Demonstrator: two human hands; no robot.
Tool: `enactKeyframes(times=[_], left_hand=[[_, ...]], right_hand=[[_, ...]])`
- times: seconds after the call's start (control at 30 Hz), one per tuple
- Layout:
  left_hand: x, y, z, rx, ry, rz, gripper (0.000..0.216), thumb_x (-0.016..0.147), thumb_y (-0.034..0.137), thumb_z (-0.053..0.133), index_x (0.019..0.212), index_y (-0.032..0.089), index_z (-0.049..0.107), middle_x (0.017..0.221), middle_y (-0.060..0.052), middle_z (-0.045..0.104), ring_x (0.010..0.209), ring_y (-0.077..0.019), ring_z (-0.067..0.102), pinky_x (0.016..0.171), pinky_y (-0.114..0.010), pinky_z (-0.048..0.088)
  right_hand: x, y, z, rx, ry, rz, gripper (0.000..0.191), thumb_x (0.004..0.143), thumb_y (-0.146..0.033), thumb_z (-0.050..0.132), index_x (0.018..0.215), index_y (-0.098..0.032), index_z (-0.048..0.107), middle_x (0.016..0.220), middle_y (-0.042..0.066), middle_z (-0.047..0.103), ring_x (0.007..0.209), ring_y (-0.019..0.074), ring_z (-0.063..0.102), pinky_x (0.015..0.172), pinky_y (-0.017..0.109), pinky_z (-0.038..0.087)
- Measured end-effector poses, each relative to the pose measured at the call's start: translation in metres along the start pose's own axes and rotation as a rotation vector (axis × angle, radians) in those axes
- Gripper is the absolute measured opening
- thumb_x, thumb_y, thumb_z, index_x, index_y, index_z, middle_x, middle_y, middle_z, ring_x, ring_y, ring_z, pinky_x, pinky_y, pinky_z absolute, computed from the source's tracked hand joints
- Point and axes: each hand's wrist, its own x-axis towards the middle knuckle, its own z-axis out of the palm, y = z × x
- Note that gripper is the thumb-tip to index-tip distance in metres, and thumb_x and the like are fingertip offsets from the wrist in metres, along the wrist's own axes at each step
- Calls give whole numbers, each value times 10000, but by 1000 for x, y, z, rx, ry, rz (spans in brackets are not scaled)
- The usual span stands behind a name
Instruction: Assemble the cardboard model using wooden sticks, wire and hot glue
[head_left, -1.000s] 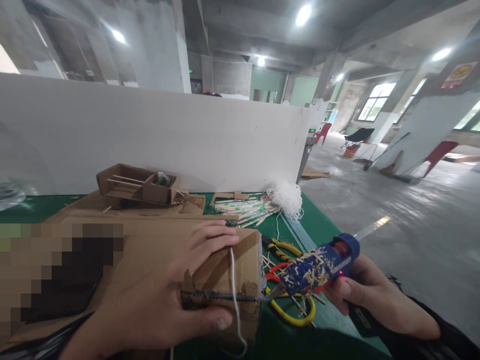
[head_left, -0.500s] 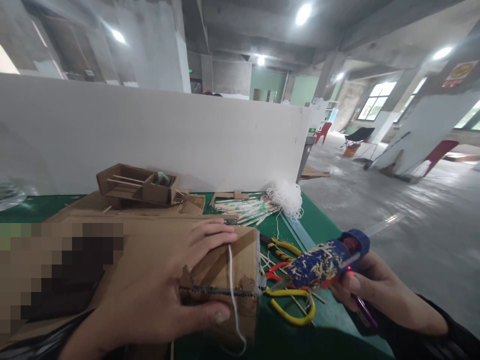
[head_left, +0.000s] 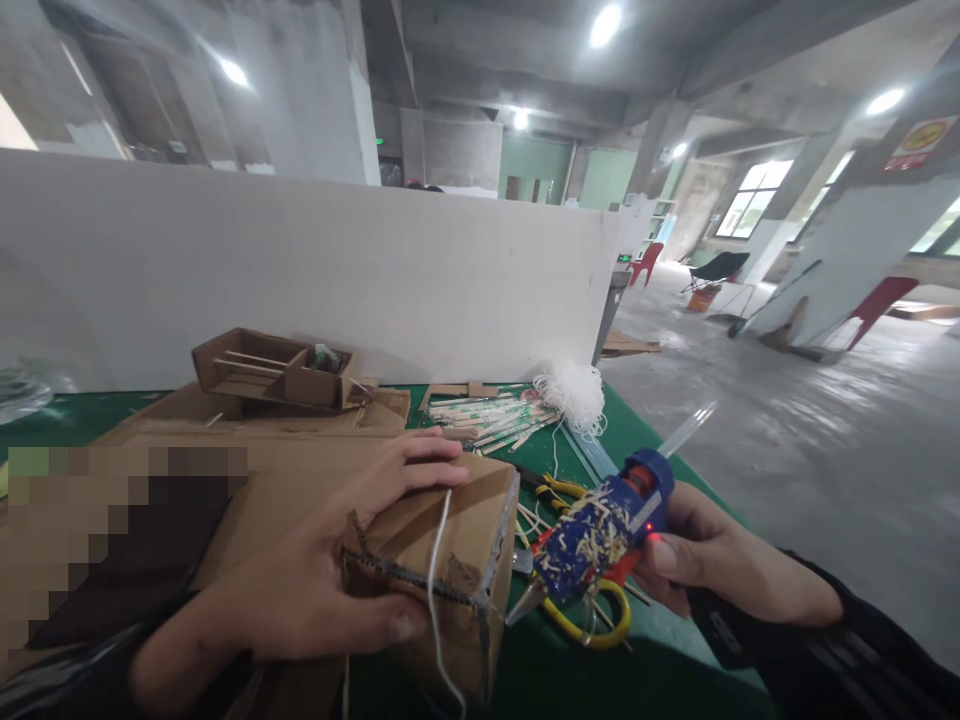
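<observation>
At my left, a cardboard sheet (head_left: 285, 468) reaches back toward the white panel (head_left: 300, 260). My left hand (head_left: 322, 575) grips the cardboard box (head_left: 480, 515), thumb on its near side, fingers over the top, a white string (head_left: 437, 560) trailing across it. Just past the box's right edge sits the nozzle (head_left: 526, 603) of the glue gun (head_left: 589, 535), which my right hand (head_left: 697, 550) clasps; its label is too small to read. Beyond, the green table (head_left: 637, 425) ends at open floor (head_left: 765, 400), and a red-and-white sign (head_left: 919, 145) hangs there, its writing illegible.
</observation>
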Motion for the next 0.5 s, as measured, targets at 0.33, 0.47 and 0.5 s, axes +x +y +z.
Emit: enactKeyframes(times=[0.33, 0.47, 0.5], left_hand=[[2, 2, -2, -12, -24, -2, 815, 853, 460, 847, 1561, 480, 444, 1670, -25, 436, 1585, -424, 324, 1256, -632, 363], [-2, -1, -1, 5, -22, 2, 812, 851, 489, 839, 1561, 454, 448, 1658, -44, 455, 1587, -427, 319, 1269, -641, 335], [-2, -2, -1, 8, -25, 1, 814, 854, 488, 836, 1566, 450, 441, 1658, -47, 455, 1590, -424, 314, 1271, -643, 329]], right_hand=[[15, 5, -1, -23, -78, -10, 461, 939, -602, 707, 835, -158, 643, 560, -42, 547, 449, 70, 440, 413, 189, 310], [15, 6, -3, -48, -75, 4, 491, 922, -637, 707, 815, -163, 636, 534, -42, 549, 437, 74, 438, 411, 202, 287], [16, 6, -3, -52, -74, 6, 498, 919, -644, 706, 802, -165, 634, 530, -42, 551, 433, 73, 435, 411, 206, 282]])
